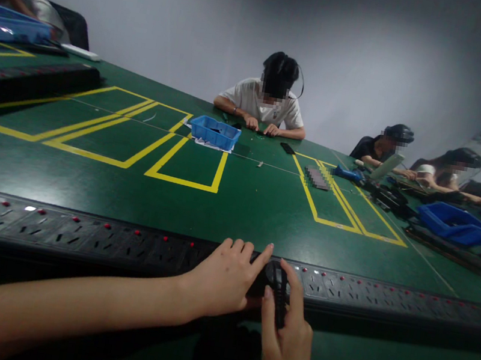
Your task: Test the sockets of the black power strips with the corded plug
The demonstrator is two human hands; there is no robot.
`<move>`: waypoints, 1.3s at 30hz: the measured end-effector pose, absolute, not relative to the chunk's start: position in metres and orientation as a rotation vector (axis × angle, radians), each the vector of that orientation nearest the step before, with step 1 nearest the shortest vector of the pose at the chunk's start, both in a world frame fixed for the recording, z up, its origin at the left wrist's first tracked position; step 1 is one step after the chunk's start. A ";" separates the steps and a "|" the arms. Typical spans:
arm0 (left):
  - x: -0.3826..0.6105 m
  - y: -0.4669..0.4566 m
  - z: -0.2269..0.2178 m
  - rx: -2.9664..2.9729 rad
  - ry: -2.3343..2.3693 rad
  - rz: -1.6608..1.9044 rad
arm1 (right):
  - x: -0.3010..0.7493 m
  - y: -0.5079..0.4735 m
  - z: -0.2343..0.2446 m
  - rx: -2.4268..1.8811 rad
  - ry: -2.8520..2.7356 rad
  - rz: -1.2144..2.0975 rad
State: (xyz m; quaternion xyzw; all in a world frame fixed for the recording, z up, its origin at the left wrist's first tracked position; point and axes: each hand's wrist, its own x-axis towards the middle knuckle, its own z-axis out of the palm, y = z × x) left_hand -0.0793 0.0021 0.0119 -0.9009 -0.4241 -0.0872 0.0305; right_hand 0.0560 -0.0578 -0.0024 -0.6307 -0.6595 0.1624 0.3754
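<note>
A long black power strip (120, 246) with several sockets and small red parts runs across the green table in front of me. My left hand (226, 272) reaches over it from the left, its fingers bent over the top and far edge, gripping the strip. Just right of it, my right hand (289, 334) holds a black plug (278, 280) between thumb and fingers. The plug sits upright at the strip; how deep its pins are in a socket is hidden. Its cord runs down towards my right palm.
Yellow tape (180, 181) marks rectangles on the green table (97, 188). A light-blue basket (214, 132) stands before a person (275, 100) opposite. A blurred phone-like object (317, 178) and a dark-blue bin (455, 223) lie right. Another strip (33, 77) is left; more people sit right.
</note>
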 end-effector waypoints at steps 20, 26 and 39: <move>-0.080 0.002 0.012 -2.774 -1.307 -0.252 | 0.056 -0.058 -0.004 -1.593 -1.691 0.394; -0.079 0.002 0.011 -2.779 -1.306 -0.287 | 0.056 -0.058 -0.004 -1.596 -1.679 0.403; -0.080 0.003 0.010 -2.777 -1.297 -0.291 | 0.056 -0.058 -0.003 -1.633 -1.688 0.402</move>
